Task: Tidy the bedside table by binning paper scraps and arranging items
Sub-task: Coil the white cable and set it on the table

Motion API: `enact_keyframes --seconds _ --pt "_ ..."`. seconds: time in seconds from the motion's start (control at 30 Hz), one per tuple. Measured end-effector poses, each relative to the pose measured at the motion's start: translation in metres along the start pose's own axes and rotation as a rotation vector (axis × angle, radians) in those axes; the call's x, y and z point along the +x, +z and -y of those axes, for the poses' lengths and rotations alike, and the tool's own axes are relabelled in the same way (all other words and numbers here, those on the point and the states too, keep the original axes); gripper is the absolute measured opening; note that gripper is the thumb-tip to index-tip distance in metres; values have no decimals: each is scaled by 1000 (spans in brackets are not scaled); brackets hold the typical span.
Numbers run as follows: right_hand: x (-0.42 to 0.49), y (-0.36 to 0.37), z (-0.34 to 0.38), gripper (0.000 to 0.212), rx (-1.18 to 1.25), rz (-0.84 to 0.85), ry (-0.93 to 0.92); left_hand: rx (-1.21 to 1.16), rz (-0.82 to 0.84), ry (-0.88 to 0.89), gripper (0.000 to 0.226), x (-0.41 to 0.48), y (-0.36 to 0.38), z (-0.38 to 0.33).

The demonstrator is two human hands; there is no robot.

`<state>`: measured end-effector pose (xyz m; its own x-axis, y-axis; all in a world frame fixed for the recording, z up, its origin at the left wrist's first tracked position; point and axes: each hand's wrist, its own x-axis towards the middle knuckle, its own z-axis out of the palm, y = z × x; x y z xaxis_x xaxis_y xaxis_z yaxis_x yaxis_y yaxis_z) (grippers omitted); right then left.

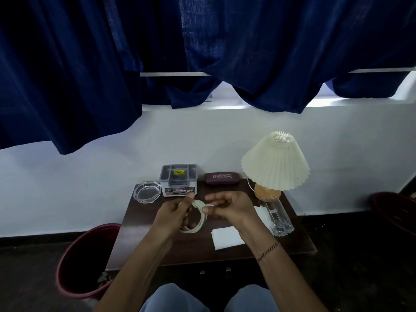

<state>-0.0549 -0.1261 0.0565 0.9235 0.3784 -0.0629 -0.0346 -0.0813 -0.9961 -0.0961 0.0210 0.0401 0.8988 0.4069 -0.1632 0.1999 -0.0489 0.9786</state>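
Over the middle of the dark wooden bedside table (157, 251), my left hand (173, 213) grips a coiled white cable (199, 218) held in loops. My right hand (231, 207) pinches the cable's metal plug end beside the coil. A white paper scrap (226, 237) lies on the table at the front right, under my right forearm. Another white paper (262, 216) lies partly under a clear glass vase.
At the table's back stand a glass ashtray (147, 191), a grey organiser box (179, 180), a maroon glasses case (221, 178) and a pleated lamp (275, 163). A clear vase (279, 218) stands at the right. A red bin (86, 262) sits on the floor left; another red basket (396, 212) far right.
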Motion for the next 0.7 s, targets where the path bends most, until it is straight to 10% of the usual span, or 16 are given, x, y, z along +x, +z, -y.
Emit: enact_keyframes --seconds 0.17,0.37,0.7 --pt "3 6 -11 29 65 -133 -111 -62 13 -34 36 6 7 -6" --pt "2 5 -26 37 513 90 233 -379 47 -159 43 13 8 -1" --pt "33 -5 -65 35 293 -102 234 -362 43 -348 26 45 22 35"
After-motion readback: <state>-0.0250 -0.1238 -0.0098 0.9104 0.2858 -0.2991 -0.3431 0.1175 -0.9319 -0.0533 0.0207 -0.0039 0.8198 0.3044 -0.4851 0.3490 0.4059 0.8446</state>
